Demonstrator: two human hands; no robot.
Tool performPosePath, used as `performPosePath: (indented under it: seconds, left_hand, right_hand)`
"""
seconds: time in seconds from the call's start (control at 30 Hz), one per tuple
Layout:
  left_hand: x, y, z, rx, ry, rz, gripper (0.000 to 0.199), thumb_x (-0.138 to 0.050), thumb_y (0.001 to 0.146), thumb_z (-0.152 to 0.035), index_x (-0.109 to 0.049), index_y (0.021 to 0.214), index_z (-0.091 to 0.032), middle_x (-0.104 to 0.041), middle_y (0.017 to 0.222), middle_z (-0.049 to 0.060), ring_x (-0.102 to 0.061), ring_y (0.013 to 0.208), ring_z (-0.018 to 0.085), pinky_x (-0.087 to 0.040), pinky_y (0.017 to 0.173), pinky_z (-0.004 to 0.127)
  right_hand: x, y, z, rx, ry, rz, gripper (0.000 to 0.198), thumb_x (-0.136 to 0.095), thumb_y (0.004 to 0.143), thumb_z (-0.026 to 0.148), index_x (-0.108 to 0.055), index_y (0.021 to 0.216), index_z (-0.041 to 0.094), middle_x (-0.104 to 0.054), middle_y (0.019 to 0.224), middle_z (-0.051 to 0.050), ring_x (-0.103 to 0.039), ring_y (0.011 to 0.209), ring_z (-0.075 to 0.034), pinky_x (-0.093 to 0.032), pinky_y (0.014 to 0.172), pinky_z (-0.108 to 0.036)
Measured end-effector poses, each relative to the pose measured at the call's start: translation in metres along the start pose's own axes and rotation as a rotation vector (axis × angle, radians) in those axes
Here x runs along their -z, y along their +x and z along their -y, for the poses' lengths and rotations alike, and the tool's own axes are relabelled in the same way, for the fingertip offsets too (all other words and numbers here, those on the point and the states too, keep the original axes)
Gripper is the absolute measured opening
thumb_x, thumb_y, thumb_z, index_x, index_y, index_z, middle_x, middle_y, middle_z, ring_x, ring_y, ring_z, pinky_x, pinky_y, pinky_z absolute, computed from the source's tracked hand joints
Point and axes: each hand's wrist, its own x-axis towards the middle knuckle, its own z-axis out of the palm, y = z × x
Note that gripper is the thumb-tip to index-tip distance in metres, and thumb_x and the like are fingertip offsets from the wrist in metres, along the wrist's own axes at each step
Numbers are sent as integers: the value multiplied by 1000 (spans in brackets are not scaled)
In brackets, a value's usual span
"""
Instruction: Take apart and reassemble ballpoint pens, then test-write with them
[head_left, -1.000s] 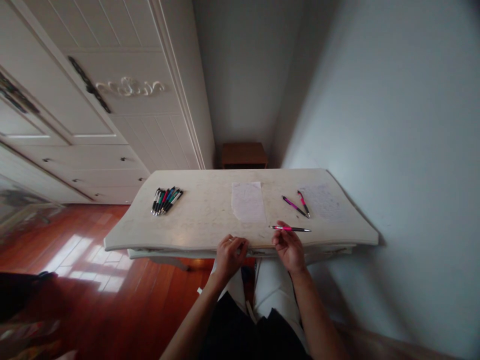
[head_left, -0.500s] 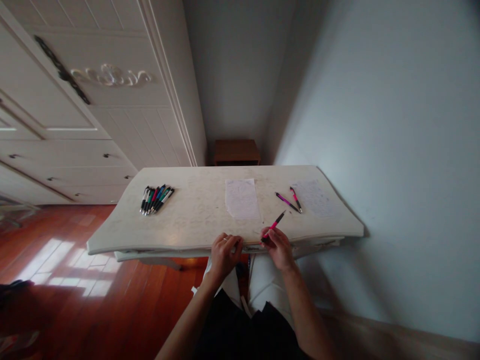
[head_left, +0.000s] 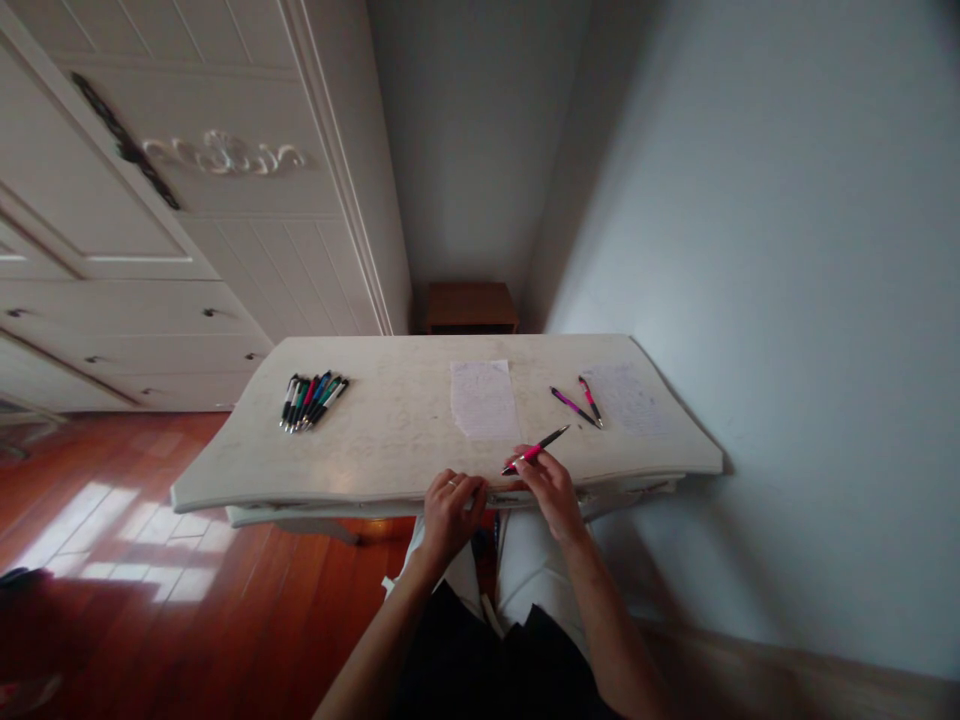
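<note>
My right hand (head_left: 553, 492) pinches a pink-and-black pen (head_left: 534, 451) above the front edge of the white table (head_left: 390, 440). The pen slants, its tip towards the upper right. At the table's front edge, left of the pen, my left hand (head_left: 450, 508) rests with its fingers curled together; whatever they may hold is hidden. A sheet of paper with writing (head_left: 482, 400) lies just beyond both hands. Further right are a purple-and-black pen (head_left: 574, 407) and another pink-and-black pen (head_left: 589, 400), their tips close together.
Several pens (head_left: 311, 402) lie in a bunch on the table's left side. A second written sheet (head_left: 628, 398) is at the right, near the grey wall (head_left: 810, 300). A white wardrobe (head_left: 255, 250) stands at the back left, and a small brown stand (head_left: 471, 303) behind the table.
The pen in my right hand has tilted flatter, and its rear end has shifted left. My left hand has stayed almost in place at the table edge.
</note>
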Motion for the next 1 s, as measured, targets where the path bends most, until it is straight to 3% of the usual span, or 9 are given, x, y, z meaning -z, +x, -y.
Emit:
performPosePath:
  seconds: [0.17, 0.37, 0.53, 0.63, 0.7, 0.77, 0.83, 0.9, 1.0]
  left_hand:
    - [-1, -2, 2, 2, 3, 15, 15, -55, 90, -20, -66, 80, -20, -64, 66, 4, -54, 65, 17, -42, 67, 31]
    - [-2, -4, 2, -3, 11, 11, 13, -55, 90, -20, -65, 83, -20, -65, 69, 4, -55, 68, 18, -42, 68, 32]
    - [-3, -5, 2, -12, 18, 6, 11, -57, 89, -18, -64, 82, -21, -64, 68, 3, -54, 68, 18, -41, 67, 32]
    - [-4, -5, 4, -15, 11, 7, 9, -58, 89, -18, -64, 82, -21, -64, 68, 3, -54, 68, 19, -41, 67, 32]
    - [-4, -5, 4, -13, 8, 9, 10, -58, 89, -18, -64, 82, -21, -64, 68, 3, -54, 67, 18, -42, 67, 32]
    - [-4, -5, 2, -4, 6, 9, 11, -57, 89, -18, -65, 81, -21, -64, 68, 3, -55, 66, 18, -42, 68, 33]
    - [-4, -4, 0, 24, -8, -1, 13, -56, 89, -18, -66, 80, -21, -65, 68, 4, -56, 66, 18, -43, 68, 33]
    - [-2, 0, -3, 74, -50, -9, 14, -56, 88, -19, -66, 79, -21, -66, 68, 4, -57, 66, 18, -44, 68, 32]
    - [-1, 9, -6, 200, -156, 5, 13, -58, 88, -24, -67, 78, -21, -66, 67, 3, -58, 66, 17, -44, 66, 30]
  right_hand:
    - [5, -3, 7, 6, -10, 15, 50, -73, 78, 40, -60, 121, 19, -72, 82, -4, -68, 73, -19, -59, 66, -31]
    - [17, 1, 19, 182, -132, -161, 77, -73, 74, 25, -42, 144, 31, -64, 120, -8, -64, 62, -12, -59, 65, -29]
    - [21, 11, 40, 348, -275, -120, 43, -72, 73, 20, -70, 115, 29, -65, 121, -6, -63, 103, -21, -52, 93, -34]
    - [15, 18, 49, 263, -8, 21, 43, -77, 71, 26, -69, 113, 28, -65, 123, -7, -60, 114, -26, -53, 90, -39]
    - [13, 25, 52, 185, 244, 41, 42, -78, 70, 35, -67, 110, 27, -69, 112, -8, -67, 99, -24, -57, 75, -37]
    - [13, 34, 54, 167, 406, -28, 32, -76, 72, 43, -68, 96, 24, -71, 77, -2, -67, 67, -17, -54, 58, -29]
    - [15, 46, 55, 188, 467, -96, 27, -72, 77, 47, -64, 78, 22, -49, 44, 7, -47, 38, -9, -42, 42, -23]
    - [18, 63, 56, 210, 485, -97, 36, -68, 81, 48, -52, 62, 21, -31, 35, 11, -29, 30, -6, -32, 36, -21]
    - [18, 95, 57, 227, 459, -87, 46, -65, 82, 53, -43, 56, 21, -28, 34, 11, -27, 30, -6, -31, 37, -21]
